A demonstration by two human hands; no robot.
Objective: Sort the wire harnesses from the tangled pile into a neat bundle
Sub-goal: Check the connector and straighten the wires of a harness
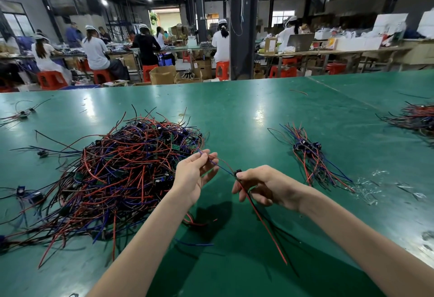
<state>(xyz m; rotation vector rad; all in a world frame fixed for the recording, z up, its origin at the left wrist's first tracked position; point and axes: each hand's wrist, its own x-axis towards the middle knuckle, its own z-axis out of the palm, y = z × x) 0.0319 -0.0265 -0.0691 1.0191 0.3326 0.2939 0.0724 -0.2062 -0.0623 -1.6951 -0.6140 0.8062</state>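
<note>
Head view | wire harness held above green table, between tangled pile and sorted bundle | left hand pinches wire ends; right hand pinches black connector | judged light, limp, snag-prone; best gripped at connector

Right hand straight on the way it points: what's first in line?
Probably the left hand, seemingly level with it; beyond that, the tangled pile of red, blue and black wires.
</note>
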